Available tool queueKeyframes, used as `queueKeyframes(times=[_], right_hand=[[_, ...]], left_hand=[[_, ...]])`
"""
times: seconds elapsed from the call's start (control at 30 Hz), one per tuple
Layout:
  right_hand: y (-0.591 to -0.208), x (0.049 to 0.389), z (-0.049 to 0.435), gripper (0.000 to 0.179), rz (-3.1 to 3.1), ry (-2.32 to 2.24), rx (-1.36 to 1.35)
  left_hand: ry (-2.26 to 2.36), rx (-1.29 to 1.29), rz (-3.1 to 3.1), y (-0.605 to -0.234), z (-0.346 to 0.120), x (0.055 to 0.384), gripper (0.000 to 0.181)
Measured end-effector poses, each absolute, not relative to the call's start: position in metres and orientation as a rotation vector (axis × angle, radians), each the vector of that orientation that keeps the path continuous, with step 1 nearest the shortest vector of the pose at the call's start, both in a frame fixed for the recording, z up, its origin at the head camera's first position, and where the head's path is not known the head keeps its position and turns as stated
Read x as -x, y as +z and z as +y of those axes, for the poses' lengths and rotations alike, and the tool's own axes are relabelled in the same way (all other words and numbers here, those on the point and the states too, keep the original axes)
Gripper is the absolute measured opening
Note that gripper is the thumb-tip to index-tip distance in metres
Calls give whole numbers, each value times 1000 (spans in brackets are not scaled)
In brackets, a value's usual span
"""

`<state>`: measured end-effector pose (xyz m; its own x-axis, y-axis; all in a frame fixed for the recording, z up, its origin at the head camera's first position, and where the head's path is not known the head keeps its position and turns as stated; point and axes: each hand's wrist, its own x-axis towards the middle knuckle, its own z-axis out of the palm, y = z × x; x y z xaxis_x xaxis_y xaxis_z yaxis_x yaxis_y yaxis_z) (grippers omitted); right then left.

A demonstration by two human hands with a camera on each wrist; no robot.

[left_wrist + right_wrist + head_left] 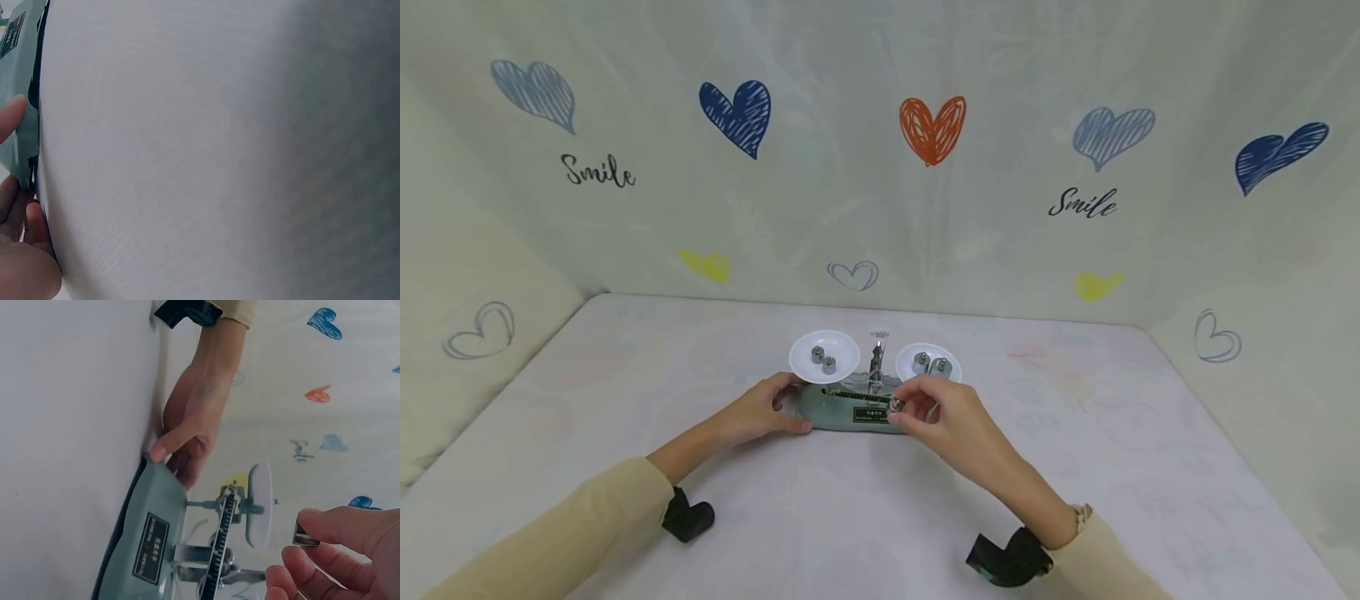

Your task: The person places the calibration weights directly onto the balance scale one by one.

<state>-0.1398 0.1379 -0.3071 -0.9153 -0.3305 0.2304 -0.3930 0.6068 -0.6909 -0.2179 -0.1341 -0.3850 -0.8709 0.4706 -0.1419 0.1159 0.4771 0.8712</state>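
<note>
A green-based balance scale (831, 412) stands on the table. My left hand (760, 408) grips its left end, the thumb (11, 117) on the front and the other fingers round the end. My right hand (955, 421) pinches a small shiny metal weight (305, 535) between thumb and fingertips, in front of the base's right side. Two metal weights (829, 364) stand in the white left pan (844, 346), and two larger ones (941, 367) in the right pan (928, 347). A notched beam (219, 553) crosses above the base. The hand partly hides the base's right end.
A pale cloth covers the table (1112, 433). Behind it hangs a white curtain (1000, 225) printed with hearts and the word Smile. Black straps (688, 515) are on both wrists, over beige sleeves (587, 517).
</note>
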Motion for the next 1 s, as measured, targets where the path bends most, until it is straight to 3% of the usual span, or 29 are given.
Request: queueKeyframes(times=[1.0], right_hand=[[-289, 176, 62, 18, -2729, 982, -715]], left_hand=[[1345, -522, 2412, -388, -135, 219, 73]])
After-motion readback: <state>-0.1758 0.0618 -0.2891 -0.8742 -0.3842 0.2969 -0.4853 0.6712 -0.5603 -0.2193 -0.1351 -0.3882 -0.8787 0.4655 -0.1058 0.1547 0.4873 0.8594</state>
